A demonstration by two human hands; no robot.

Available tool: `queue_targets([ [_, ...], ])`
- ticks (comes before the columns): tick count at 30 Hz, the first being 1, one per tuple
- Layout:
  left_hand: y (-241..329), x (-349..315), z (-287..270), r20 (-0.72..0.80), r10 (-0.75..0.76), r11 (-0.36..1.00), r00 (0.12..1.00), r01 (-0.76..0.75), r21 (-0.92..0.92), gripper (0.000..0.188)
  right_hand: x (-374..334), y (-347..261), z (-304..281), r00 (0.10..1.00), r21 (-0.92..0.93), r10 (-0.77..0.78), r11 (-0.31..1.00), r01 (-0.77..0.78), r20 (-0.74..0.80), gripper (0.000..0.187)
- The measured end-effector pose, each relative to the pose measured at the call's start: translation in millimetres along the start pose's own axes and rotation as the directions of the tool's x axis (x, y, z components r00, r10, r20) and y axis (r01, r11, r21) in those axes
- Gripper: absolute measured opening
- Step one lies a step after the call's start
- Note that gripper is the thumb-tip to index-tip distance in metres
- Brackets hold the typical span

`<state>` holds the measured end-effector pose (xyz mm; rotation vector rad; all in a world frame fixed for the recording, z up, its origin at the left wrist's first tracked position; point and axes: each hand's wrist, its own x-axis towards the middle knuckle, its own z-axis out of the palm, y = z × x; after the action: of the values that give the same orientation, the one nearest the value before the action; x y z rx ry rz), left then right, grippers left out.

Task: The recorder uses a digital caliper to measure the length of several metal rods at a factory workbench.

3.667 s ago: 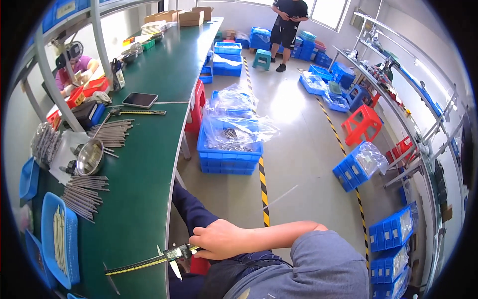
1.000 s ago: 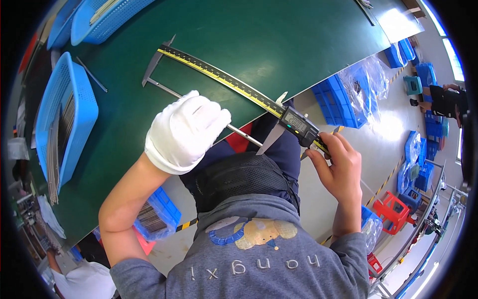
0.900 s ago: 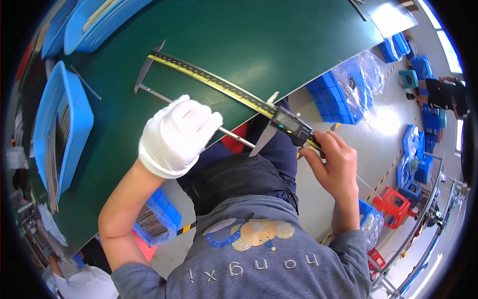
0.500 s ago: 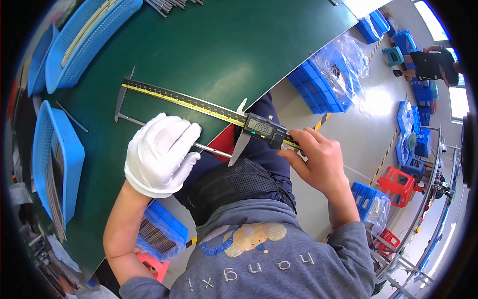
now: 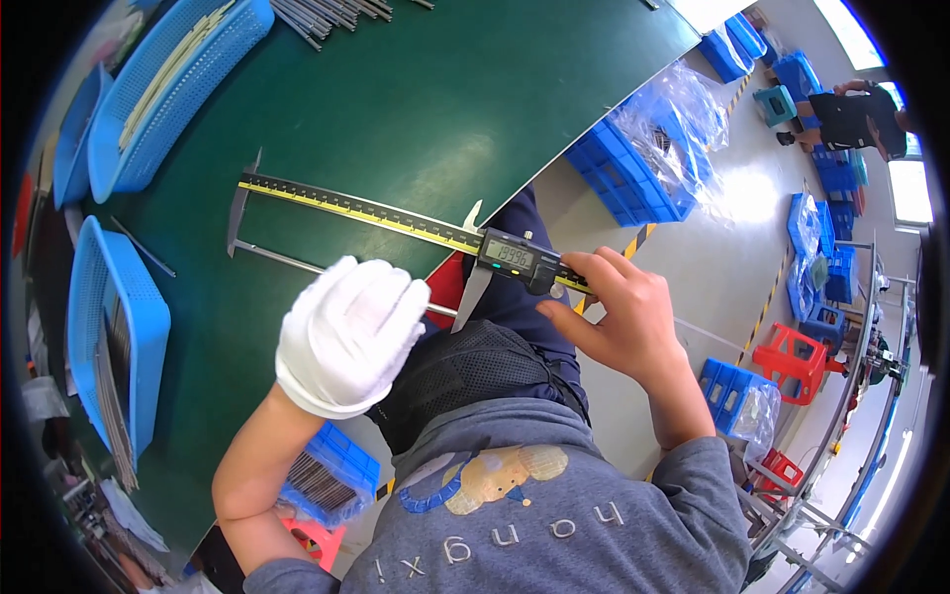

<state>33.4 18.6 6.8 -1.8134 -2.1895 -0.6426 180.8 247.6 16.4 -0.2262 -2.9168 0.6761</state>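
A long digital caliper (image 5: 366,212) with a black and yellow scale lies slantwise over the edge of the green table. Its bare-skinned holder, my right hand (image 5: 625,309), pinches the slider end beside the display between thumb and fingers. A thin metal rod (image 5: 281,258) spans the gap between the caliper's jaws, its far end at the left jaw and its near end by the right jaw. My left hand (image 5: 348,339), in a white glove, is closed round the middle of this rod and hides that part.
Light blue baskets (image 5: 148,327) with rods stand along the table's left side. More loose rods (image 5: 322,18) lie at the far edge of the green table (image 5: 475,109). Right of it, a blue crate (image 5: 628,178) with plastic film is on the floor; a person (image 5: 856,119) sits farther off.
My left hand has slid along the rod toward the right jaw, baring more of the rod's far part. Caliper and right hand have shifted slightly left.
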Motion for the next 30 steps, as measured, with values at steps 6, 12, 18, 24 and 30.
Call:
queue_targets([
  [6,0.2,0.5,4.1,-0.030,0.010,0.999,1.000,-0.009,0.045,0.038,-0.4,0.3,0.6,1.000,0.018,0.018,1.000,-0.018,-0.004,0.034],
  [12,0.6,-3.3,9.3,-0.039,-0.005,0.998,0.999,0.007,0.055,0.035,2.2,0.4,3.4,1.000,0.033,0.000,0.999,0.000,-0.016,0.033],
  [18,10.4,-1.9,19.6,-0.040,-0.076,0.997,0.996,0.076,-0.005,0.034,-4.4,3.5,-1.6,1.000,0.047,0.000,0.999,0.001,-0.010,0.032],
  [24,11.4,1.5,23.1,-0.077,-0.105,0.993,0.991,0.101,-0.060,0.027,-4.6,4.6,-2.0,1.000,0.054,-0.013,0.998,0.013,0.001,0.030],
  [30,10.3,0.2,29.3,-0.098,-0.141,0.988,0.985,0.134,-0.073,0.022,-6.0,6.3,-0.8,1.000,0.086,-0.005,0.996,0.005,-0.001,0.030],
])
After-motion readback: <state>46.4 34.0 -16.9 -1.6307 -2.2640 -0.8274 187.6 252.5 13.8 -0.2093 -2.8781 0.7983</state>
